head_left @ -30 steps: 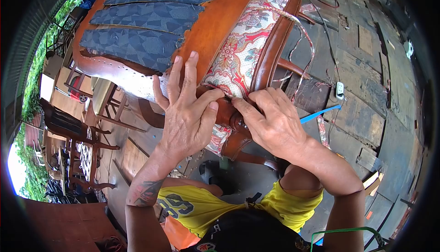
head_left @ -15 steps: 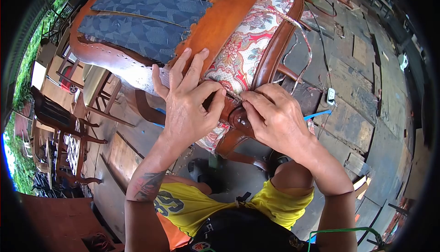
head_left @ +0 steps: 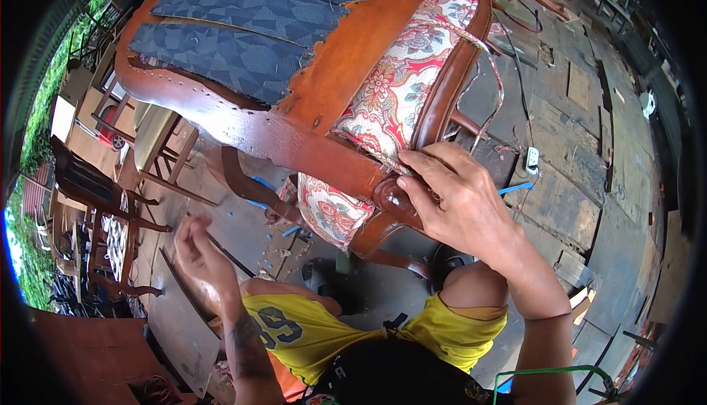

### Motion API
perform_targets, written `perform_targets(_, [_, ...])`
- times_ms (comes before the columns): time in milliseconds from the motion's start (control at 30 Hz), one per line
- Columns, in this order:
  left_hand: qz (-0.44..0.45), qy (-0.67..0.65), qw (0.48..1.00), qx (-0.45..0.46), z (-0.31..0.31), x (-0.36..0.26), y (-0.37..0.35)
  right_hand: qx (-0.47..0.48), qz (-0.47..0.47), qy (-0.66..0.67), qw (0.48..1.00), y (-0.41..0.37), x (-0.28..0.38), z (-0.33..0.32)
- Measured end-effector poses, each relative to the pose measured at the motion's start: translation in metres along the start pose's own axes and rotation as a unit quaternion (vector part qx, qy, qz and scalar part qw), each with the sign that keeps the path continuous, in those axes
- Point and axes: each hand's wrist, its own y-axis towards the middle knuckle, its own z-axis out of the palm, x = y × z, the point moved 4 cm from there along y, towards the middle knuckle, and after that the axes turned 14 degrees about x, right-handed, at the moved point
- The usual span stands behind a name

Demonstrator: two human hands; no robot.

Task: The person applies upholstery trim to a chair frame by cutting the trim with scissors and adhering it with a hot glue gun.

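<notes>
A wooden chair (head_left: pixel 331 140) lies tilted in front of me. Blue patterned fabric strips (head_left: pixel 243 22) run across its left part, and floral upholstery (head_left: pixel 390 85) covers the section on the right. Trim cord (head_left: pixel 486 121) loops loose along the frame toward the floral corner. At that corner my right hand (head_left: pixel 460 195) pinches the cord's end between thumb and fingers, against the wood. My left hand (head_left: pixel 202 254) is off the chair, low on the left, fingers bent and smeared by motion; whether it holds anything is not visible.
A white power socket (head_left: pixel 532 158) with a cable lies on the plank floor (head_left: pixel 567 206) to the right. Other wooden chairs (head_left: pixel 110 206) stand on the left. Blue scraps (head_left: pixel 291 230) lie on the floor under the chair.
My left hand has left the floral corner and swung down to the left. My right hand stays at the corner, still pinching the cord. The view has shifted slightly.
</notes>
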Motion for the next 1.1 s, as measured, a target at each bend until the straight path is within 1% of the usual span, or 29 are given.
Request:
perform_targets(33, [-0.047, 0.001, 0.999, -0.013, -0.025, 0.027, -0.011, 0.011, 0.008, -0.048, 0.999, 0.0, 0.008, -0.006])
perform_targets(67, [-0.102, -0.051, 0.993, 0.041, -0.042, 0.057, -0.024, 0.023, 0.016, -0.095, 0.995, -0.001, 0.017, -0.012])
perform_targets(100, [-0.157, -0.102, 0.978, 0.095, -0.053, 0.08, -0.043, 0.022, 0.017, -0.094, 0.995, -0.004, 0.027, -0.018])
perform_targets(133, [-0.262, -0.248, 0.917, 0.17, -0.051, 0.095, -0.072, 0.022, -0.017, -0.071, 0.997, -0.009, 0.043, -0.023])
perform_targets(167, [-0.381, -0.355, 0.825, 0.22, -0.049, 0.108, -0.105, 0.021, -0.052, -0.049, 0.997, -0.014, 0.058, -0.026])
perform_targets(200, [-0.459, -0.425, 0.743, 0.237, -0.034, 0.095, -0.134, 0.051, -0.088, -0.038, 0.994, -0.022, 0.075, -0.027])
perform_targets(233, [-0.509, -0.469, 0.681, 0.239, -0.017, 0.079, -0.156, 0.081, -0.125, -0.027, 0.988, -0.03, 0.09, -0.024])
perform_targets(267, [-0.529, -0.488, 0.654, 0.233, -0.004, 0.062, -0.169, 0.107, -0.145, 0.04, 0.983, -0.034, 0.097, -0.011])
perform_targets(300, [-0.54, -0.497, 0.64, 0.226, 0.006, 0.049, -0.176, 0.192, -0.171, 0.099, 0.961, -0.042, 0.097, 0.013])
perform_targets(333, [-0.545, -0.503, 0.633, 0.222, 0.014, 0.041, -0.177, 0.25, -0.189, 0.101, 0.944, -0.052, 0.096, 0.036])
perform_targets(367, [-0.546, -0.5, 0.635, 0.221, 0.018, 0.035, -0.174, 0.247, -0.188, 0.101, 0.945, -0.06, 0.091, 0.055])
perform_targets(433, [-0.548, -0.498, 0.637, 0.216, 0.024, 0.026, -0.171, 0.307, -0.202, 0.055, 0.929, -0.072, 0.083, 0.083])
perform_targets(533, [-0.553, -0.483, 0.645, 0.209, 0.029, 0.008, -0.161, 0.3, -0.182, 0.074, 0.933, -0.068, 0.072, 0.074])
perform_targets(567, [-0.552, -0.468, 0.661, 0.2, 0.027, 0.005, -0.15, 0.302, -0.181, 0.073, 0.933, -0.064, 0.071, 0.066])
perform_targets(600, [-0.544, -0.441, 0.688, 0.19, 0.02, 0.001, -0.138, 0.193, -0.147, 0.101, 0.965, -0.055, 0.069, 0.046])
perform_targets(633, [-0.534, -0.396, 0.724, 0.183, 0.01, 0.006, -0.123, 0.082, -0.11, 0.128, 0.982, -0.048, 0.063, 0.028])
perform_targets(667, [-0.519, -0.343, 0.762, 0.181, -0.002, 0.017, -0.107, 0.022, -0.077, 0.095, 0.992, -0.042, 0.055, 0.016])
perform_targets(700, [-0.497, -0.214, 0.802, 0.253, -0.018, 0.064, -0.084, -0.038, -0.041, 0.06, 0.997, -0.037, 0.045, 0.006])
perform_targets(733, [-0.424, -0.131, 0.843, 0.304, -0.039, 0.095, -0.073, -0.084, 0.008, 0.026, 0.996, -0.032, 0.034, 0.0])
perform_targets(767, [-0.368, -0.092, 0.869, 0.317, -0.031, 0.064, -0.052, -0.131, 0.056, -0.011, 0.99, -0.028, 0.025, -0.006])
perform_targets(800, [-0.303, -0.088, 0.882, 0.351, -0.018, 0.025, -0.03, -0.129, 0.094, -0.037, 0.986, -0.026, 0.021, -0.009])
perform_targets(833, [-0.234, -0.083, 0.889, 0.384, -0.001, -0.012, -0.014, -0.131, 0.095, -0.038, 0.986, -0.025, 0.018, -0.008])
perform_targets(900, [-0.108, -0.135, 0.926, 0.337, 0.041, -0.072, -0.002, -0.096, 0.117, 0.02, 0.988, -0.025, 0.007, 0.003])
perform_targets(933, [0.01, -0.077, 0.937, 0.341, 0.061, -0.1, 0.005, -0.105, 0.123, 0.027, 0.987, -0.025, 0.006, 0.007])
perform_targets(967, [0.129, -0.019, 0.933, 0.337, 0.081, -0.121, 0.01, -0.105, 0.124, 0.024, 0.986, -0.026, 0.003, 0.01])
perform_targets(1033, [0.24, 0.057, 0.913, 0.324, 0.115, -0.14, 0.017, -0.107, 0.106, 0.008, 0.989, -0.028, 0.0, 0.014])
perform_targets(1067, [0.24, 0.053, 0.914, 0.324, 0.129, -0.141, 0.02, -0.108, 0.1, 0.004, 0.989, -0.027, 0.001, 0.014])
perform_targets(1100, [0.279, 0.083, 0.903, 0.317, 0.143, -0.142, 0.022, -0.108, 0.101, 0.0, 0.989, -0.026, 0.002, 0.012])
